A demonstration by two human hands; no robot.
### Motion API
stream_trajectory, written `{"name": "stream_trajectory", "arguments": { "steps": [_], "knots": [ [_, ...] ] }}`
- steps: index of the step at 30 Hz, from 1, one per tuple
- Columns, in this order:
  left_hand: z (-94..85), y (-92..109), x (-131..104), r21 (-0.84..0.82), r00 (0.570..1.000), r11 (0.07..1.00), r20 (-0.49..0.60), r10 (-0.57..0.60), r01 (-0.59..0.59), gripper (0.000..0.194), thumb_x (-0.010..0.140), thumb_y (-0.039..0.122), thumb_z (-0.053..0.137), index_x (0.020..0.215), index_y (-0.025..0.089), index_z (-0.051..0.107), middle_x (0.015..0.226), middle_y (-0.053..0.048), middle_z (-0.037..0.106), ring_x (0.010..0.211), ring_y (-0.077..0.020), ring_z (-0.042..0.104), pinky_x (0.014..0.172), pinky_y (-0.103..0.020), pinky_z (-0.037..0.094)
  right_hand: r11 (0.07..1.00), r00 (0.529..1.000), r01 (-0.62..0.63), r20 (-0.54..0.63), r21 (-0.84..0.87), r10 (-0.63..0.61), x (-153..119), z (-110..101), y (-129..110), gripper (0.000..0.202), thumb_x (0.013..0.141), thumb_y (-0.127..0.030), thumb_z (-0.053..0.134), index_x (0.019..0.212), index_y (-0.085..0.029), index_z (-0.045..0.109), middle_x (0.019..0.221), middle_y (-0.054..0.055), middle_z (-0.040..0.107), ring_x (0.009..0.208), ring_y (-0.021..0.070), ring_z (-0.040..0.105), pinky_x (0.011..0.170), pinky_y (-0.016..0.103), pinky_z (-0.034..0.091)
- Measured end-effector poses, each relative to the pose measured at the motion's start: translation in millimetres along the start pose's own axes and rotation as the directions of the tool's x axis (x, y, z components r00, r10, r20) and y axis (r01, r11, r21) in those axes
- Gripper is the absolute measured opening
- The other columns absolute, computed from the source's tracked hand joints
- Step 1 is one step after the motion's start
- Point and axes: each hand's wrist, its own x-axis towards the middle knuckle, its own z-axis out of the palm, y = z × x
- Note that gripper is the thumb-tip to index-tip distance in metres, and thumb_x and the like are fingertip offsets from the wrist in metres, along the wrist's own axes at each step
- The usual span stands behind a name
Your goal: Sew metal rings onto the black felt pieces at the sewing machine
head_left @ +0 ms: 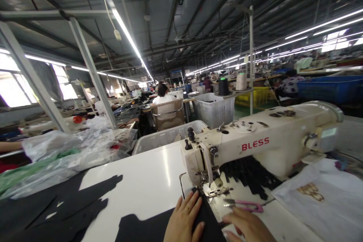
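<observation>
My left hand lies flat with fingers stretched out on a black fabric piece, its fingertips close to the sewing machine's presser foot. The far end of the piece reaches up to the needle area. My right hand, slightly blurred, is low to the right of the piece with its fingers loosely bent and apart, and I see nothing in them. Just beyond it lie pink-handled thread snips. A small metal buckle rests on the machine bed beside the needle area.
More black cut pieces lie at left on the white table. Black strips bunch under the machine arm. Gold-coloured rings rest on a white sheet at right. A plastic bin and a seated person are beyond.
</observation>
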Motion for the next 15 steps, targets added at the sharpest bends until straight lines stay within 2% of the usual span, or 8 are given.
{"name": "stream_trajectory", "arguments": {
  "steps": [2, 3, 6, 10, 15],
  "knots": [
    [4.1, -0.1, -0.1, 0.033, 1.000, 0.999, -0.009, 0.003, -0.002, 0.052, 0.081, 0.027, 0.047, 0.130, 0.021, 0.031, 0.134, -0.008, 0.034, 0.120, -0.0281, 0.034, 0.091, -0.050, 0.037, 0.974, 0.986, -0.157, -0.075, -0.164, 0.147, 17.3, -22.4, 13.0, 0.024, 0.080, -0.016, 0.045, 0.097, -0.022, 0.061, 0.091, 0.005, 0.062, 0.082, 0.0177, 0.059, 0.071, 0.024, 0.044],
    [5.7, -0.1, -0.3, 0.051, 1.000, 0.999, -0.011, 0.003, -0.003, 0.051, 0.082, 0.027, 0.047, 0.130, 0.020, 0.032, 0.133, -0.008, 0.034, 0.119, -0.0284, 0.035, 0.090, -0.050, 0.038, 0.934, 0.965, -0.258, -0.118, -0.248, 0.235, 26.8, -32.1, 22.5, 0.026, 0.080, -0.013, 0.044, 0.099, -0.018, 0.059, 0.095, 0.009, 0.060, 0.086, 0.0198, 0.058, 0.071, 0.026, 0.043],
    [9.3, -1.1, -1.2, 0.102, 1.000, 0.995, -0.023, 0.010, -0.008, 0.048, 0.081, 0.026, 0.048, 0.128, 0.020, 0.036, 0.132, -0.009, 0.037, 0.117, -0.0288, 0.037, 0.089, -0.049, 0.040, 0.844, 0.910, -0.415, -0.166, -0.340, 0.380, 50.1, -48.7, 54.3, 0.023, 0.074, -0.007, 0.050, 0.094, -0.003, 0.058, 0.091, 0.022, 0.059, 0.082, 0.0296, 0.059, 0.064, 0.034, 0.044],
    [11.9, -4.9, -2.1, 0.131, 0.996, 0.990, -0.067, 0.059, -0.050, 0.048, 0.078, 0.028, 0.053, 0.124, 0.020, 0.041, 0.128, -0.009, 0.044, 0.113, -0.0290, 0.043, 0.087, -0.045, 0.043, 0.847, 0.906, -0.424, -0.158, -0.319, 0.394, 59.3, -48.4, 80.2, 0.013, 0.072, -0.006, 0.052, 0.081, -0.007, 0.061, 0.079, 0.017, 0.064, 0.074, 0.0289, 0.061, 0.061, 0.033, 0.041],
    [10.2, -4.9, -4.0, 0.135, 0.985, 0.987, -0.136, 0.108, -0.090, 0.041, 0.079, 0.028, 0.052, 0.119, 0.019, 0.048, 0.122, -0.009, 0.051, 0.109, -0.0261, 0.048, 0.088, -0.040, 0.044, 0.871, 0.897, -0.432, -0.211, -0.235, 0.388, 54.6, -49.2, 87.5, 0.007, 0.070, -0.015, 0.055, 0.070, -0.016, 0.062, 0.074, 0.010, 0.066, 0.076, 0.0270, 0.061, 0.062, 0.031, 0.040]
  ]
}}
